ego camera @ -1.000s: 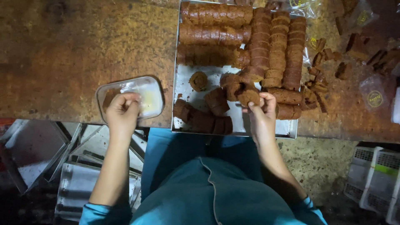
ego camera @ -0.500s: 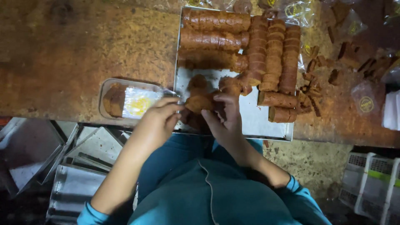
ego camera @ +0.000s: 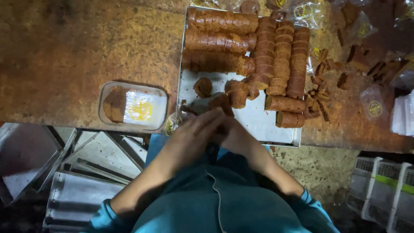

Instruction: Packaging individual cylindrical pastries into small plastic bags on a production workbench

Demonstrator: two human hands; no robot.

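Both hands meet low in the middle of the frame, at the near edge of the metal tray (ego camera: 258, 125). The left hand (ego camera: 196, 133) and right hand (ego camera: 235, 136) are closed together around one brown cookie stack (ego camera: 222, 103). One plastic box (ego camera: 133, 107) sits at left on the bench (ego camera: 64, 56).

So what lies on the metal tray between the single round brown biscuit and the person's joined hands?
In the head view, only bare tray separates the round brown biscuit from the left hand and right hand, apart from a few crumbs.
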